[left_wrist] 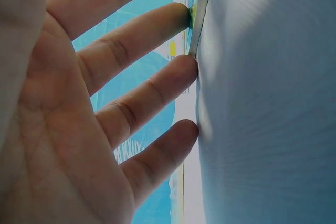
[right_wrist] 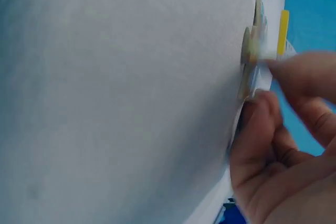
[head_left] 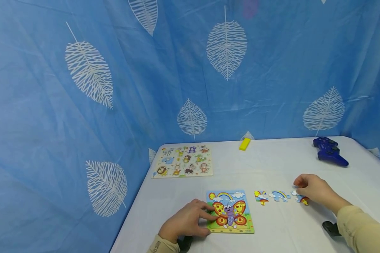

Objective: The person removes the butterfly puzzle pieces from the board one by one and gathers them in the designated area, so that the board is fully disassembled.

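Note:
A square butterfly puzzle board [head_left: 230,225] lies on the table. My left hand [head_left: 193,219] rests at its left side, two fingertips over the picture and the thumb near the lower corner. In the left wrist view the fingers [left_wrist: 152,87] are spread and fairly straight, some touching the board's edge. To the right, three puzzle pieces form a loose row: a sun piece [head_left: 261,196], a rainbow piece [head_left: 280,196] and a cloud piece [head_left: 300,199]. My right hand [head_left: 315,189] pinches the cloud piece, thumb and curled fingers at its edges, low at the table.
At the back left lies an animal puzzle board [head_left: 183,161]. A yellow block [head_left: 245,144] sits near the far edge, and a dark blue game controller [head_left: 329,151] at the back right. Blue leaf-patterned curtains [head_left: 256,88] hang behind the white table [head_left: 228,167].

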`<state>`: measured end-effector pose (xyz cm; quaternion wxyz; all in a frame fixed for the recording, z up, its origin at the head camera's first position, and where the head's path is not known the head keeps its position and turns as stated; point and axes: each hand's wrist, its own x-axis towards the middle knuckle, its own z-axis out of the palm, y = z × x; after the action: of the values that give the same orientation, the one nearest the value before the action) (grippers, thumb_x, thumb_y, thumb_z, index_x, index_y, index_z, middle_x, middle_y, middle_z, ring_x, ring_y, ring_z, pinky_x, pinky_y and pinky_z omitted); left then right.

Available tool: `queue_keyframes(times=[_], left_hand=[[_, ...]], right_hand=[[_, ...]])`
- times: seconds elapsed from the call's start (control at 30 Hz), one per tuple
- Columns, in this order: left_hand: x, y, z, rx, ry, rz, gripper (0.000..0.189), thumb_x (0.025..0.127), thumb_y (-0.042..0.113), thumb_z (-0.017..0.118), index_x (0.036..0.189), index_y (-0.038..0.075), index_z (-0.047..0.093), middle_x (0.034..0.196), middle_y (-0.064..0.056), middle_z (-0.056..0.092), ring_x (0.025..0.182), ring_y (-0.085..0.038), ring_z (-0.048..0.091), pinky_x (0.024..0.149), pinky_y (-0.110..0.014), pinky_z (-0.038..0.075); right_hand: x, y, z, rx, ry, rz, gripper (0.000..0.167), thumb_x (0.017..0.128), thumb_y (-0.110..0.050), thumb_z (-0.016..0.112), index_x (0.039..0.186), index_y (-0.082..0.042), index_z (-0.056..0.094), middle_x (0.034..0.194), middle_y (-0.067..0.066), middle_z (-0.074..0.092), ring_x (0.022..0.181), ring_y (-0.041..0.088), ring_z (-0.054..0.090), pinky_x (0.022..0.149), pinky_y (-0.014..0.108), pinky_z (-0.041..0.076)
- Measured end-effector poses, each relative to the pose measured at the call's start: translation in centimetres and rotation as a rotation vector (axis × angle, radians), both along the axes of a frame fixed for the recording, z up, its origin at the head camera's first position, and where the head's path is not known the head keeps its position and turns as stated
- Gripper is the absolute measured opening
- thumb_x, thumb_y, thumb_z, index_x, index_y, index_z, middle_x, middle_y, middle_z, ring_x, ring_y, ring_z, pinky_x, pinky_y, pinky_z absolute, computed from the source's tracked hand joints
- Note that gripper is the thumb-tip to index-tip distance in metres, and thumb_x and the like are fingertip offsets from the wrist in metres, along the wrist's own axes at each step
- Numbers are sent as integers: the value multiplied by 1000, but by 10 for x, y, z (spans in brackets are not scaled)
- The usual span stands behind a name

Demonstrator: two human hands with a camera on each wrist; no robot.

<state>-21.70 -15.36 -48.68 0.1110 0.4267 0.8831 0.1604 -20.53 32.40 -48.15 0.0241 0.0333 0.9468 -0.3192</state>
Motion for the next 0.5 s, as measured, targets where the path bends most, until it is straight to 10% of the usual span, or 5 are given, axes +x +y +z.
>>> queue_keyframes(times=[0.5], left_hand=[[1, 0, 0, 9, -2, -6, 49, 83, 33, 85, 130, 39, 71, 139, 19, 61, 126, -6, 51, 106, -30, 47]], right_hand=[[2, -8, 7, 137, -27, 23, 16, 87, -9, 74, 95, 1, 64, 84, 7, 63, 76, 22, 56, 65, 37, 48]])
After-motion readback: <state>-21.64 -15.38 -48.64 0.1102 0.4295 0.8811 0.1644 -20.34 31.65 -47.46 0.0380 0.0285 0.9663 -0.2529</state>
